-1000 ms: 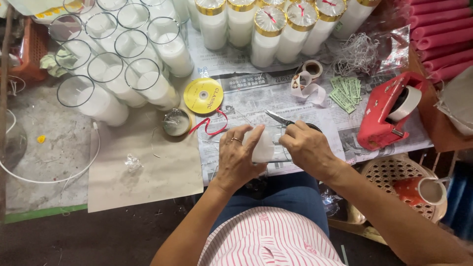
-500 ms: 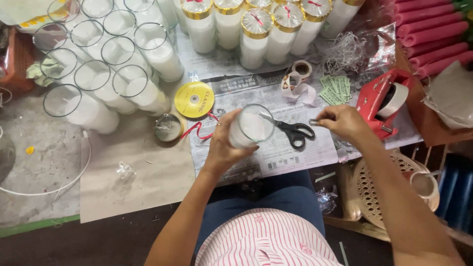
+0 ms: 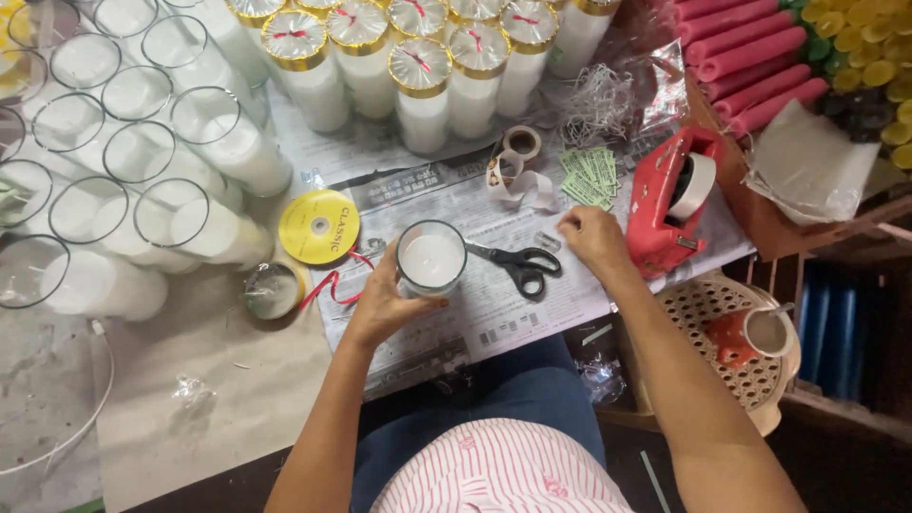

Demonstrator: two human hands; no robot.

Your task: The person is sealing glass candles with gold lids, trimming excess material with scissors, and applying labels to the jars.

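While the left hand (image 3: 385, 304) wraps around an upright glass candle jar (image 3: 431, 258) filled with white wax near the worktop's front edge, the right hand (image 3: 591, 239) pinches a small clear piece (image 3: 548, 240) just beside the black scissors (image 3: 518, 265). Open wax-filled jars (image 3: 190, 180) crowd the left side; gold-lidded ones (image 3: 418, 85) line the back edge.
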